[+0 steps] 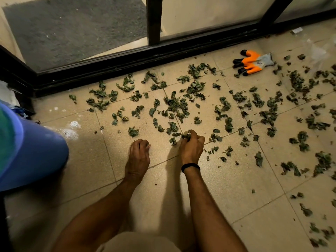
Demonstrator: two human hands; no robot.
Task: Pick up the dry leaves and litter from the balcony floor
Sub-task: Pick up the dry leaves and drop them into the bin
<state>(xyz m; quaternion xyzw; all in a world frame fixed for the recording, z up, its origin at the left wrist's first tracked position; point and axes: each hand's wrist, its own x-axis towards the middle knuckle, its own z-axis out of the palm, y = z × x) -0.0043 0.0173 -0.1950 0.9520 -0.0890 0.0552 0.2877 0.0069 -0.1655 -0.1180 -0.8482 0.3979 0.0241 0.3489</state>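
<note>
Several dry, curled green leaves [174, 104] lie scattered over the beige tiled balcony floor [227, 179], from the door track to the right edge. My right hand [190, 148], with a black band at the wrist, has its fingers curled round a small clump of leaves [186, 136] on the floor. My left hand [139, 153] rests on the tile just to the left, fingers curled under; no leaf shows in it. A white scrap of litter [296, 30] lies by the door track at the far right.
A blue bucket [27, 151] stands at the left edge. An orange, black and grey work glove [251, 62] lies on the floor at the upper right. The black sliding-door frame [145, 57] bounds the far side, with a grey doormat [72, 28] beyond it.
</note>
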